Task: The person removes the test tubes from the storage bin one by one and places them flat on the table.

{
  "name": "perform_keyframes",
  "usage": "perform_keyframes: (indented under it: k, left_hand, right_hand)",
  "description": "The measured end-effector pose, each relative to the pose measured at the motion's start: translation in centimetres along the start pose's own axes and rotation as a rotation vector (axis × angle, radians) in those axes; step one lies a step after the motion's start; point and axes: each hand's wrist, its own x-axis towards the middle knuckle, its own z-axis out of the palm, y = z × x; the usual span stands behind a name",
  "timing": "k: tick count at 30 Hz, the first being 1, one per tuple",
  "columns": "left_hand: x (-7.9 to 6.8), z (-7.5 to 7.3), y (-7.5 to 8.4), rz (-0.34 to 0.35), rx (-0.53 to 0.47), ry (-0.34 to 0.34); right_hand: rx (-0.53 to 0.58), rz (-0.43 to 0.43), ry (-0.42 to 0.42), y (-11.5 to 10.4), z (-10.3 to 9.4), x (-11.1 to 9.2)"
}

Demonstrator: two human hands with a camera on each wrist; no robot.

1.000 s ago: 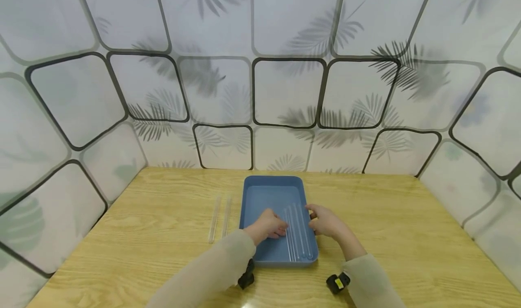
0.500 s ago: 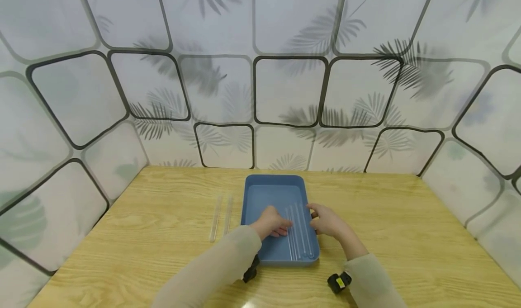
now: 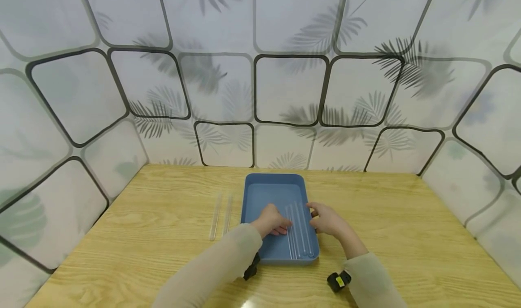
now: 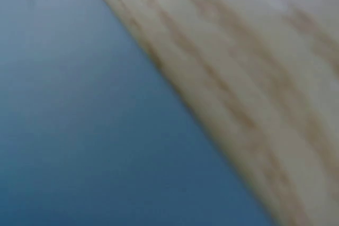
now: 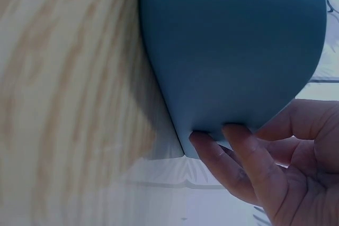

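Observation:
In the head view, a blue tray (image 3: 273, 192) sits mid-table with several clear test tubes (image 3: 305, 240) lying side by side along its right part, rounded ends toward me. My left hand (image 3: 271, 220) reaches over the tray's left wall; its thumb and fingers meet at the leftmost tube, and the fingertips are partly hidden. My right hand (image 3: 325, 220) is at the tray's right wall, fingers spread apart. The right wrist view shows its fingertips (image 5: 237, 130) touching the tray's outer wall (image 5: 228, 51). Only tray and table show in the left wrist view.
Two more clear tubes, one on the left (image 3: 214, 220) and one closer to the tray (image 3: 227, 215), lie on the wooden table (image 3: 163, 213). Patterned walls (image 3: 285, 91) enclose the table at the back and sides.
My left hand has shifted slightly right and up within the tray, then stayed put. The right hand keeps its place at the tray's wall, and the tubes lie much as before.

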Motion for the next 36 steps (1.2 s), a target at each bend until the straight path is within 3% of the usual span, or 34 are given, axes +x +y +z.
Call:
perform_keyframes:
  k: [13,25,36]
  left_hand:
    - [-0.1,-0.5,-0.1,0.001,-0.040,-0.020]
    - [-0.8,-1.4,0.0,0.020,-0.124,-0.060]
    - [-0.4,-2.2,0.4,0.027,-0.197,-0.080]
  right_hand:
    - [0.012,-0.008,0.003,0.1,0.0,0.1]
    - [0.038,-0.007,-0.009,0.4,0.1,0.1]
    - [0.028,-0.004,-0.005,0.4,0.1,0.2]
